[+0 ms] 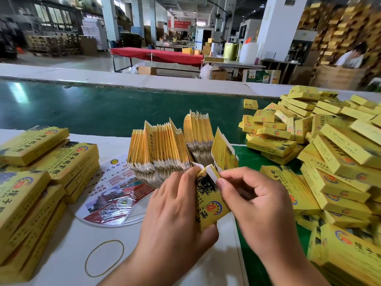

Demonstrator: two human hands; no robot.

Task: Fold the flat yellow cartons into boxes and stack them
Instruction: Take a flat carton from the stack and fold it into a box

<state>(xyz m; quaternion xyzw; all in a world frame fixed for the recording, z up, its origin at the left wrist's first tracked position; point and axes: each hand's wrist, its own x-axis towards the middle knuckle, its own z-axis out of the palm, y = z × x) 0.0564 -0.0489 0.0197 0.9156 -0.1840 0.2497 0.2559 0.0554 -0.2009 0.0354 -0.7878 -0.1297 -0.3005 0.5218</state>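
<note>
I reckon the carton, held just in front of the upright bundle of flat cartons, could crease or slip, since my left hand grips its side while my right hand pinches the white end flap; its Chinese print I can't read.

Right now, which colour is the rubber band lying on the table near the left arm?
Yellow: the rubber band shows best in the head view.
</note>
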